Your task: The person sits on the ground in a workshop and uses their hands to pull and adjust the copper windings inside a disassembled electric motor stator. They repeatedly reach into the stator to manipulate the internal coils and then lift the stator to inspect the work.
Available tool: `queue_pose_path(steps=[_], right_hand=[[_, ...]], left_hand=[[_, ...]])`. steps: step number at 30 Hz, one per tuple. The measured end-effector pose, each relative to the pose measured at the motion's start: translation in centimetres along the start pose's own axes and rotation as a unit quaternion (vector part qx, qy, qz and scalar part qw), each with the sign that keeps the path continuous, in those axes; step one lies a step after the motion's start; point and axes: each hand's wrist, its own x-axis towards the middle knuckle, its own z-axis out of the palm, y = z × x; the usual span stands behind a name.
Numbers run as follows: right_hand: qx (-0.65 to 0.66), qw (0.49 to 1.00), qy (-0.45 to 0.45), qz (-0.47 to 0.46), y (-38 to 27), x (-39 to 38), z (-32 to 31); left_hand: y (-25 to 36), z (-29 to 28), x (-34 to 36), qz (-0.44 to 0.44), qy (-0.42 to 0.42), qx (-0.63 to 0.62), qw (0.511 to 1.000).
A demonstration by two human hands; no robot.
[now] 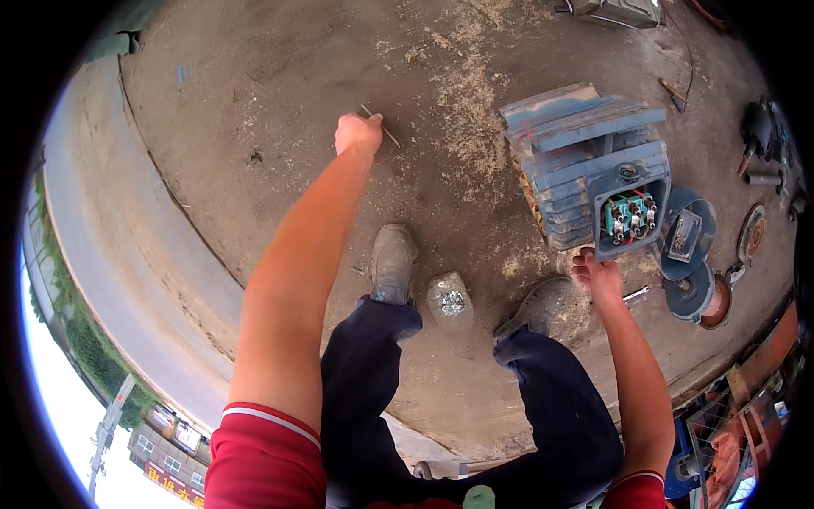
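Our shoes [392, 265] are standing apart on the ground [462, 373], and between them shiny metal parts [453, 303] are lying. A little farther, our right hand [596, 273] is reaching to the lower edge of the open box [615, 252] on the motor [566, 191]; its fingers are bending, but we cannot tell whether they are holding something. Just beside this hand, a wrench [636, 293] is lying. The blue motor is resting ahead of us at the right, showing green terminals [627, 216]. Farther ahead, our left hand [359, 133] is gripping a thin stick [392, 137] with closely folded fingers above the ground.
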Motion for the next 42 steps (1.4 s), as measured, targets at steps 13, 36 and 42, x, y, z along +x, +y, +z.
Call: queue_pose_path(steps=[13, 36, 42], right_hand=[[0.458, 0.884, -0.040, -0.084, -1.6, 5.0, 3.8], [0.567, 0.808, -0.162, -0.014, -3.2, 6.2, 6.6], [0.553, 0.824, -0.123, -0.013, -3.0, 6.5, 7.3]], left_hand=[[2.8, -0.3, -3.0, 0.245, -0.187, -0.270, 0.912], [16.5, 1.1, -17.8, 0.457, -0.112, -0.055, 0.881], [14.5, 2.1, -17.4, 0.439, -0.054, -0.085, 0.893]])
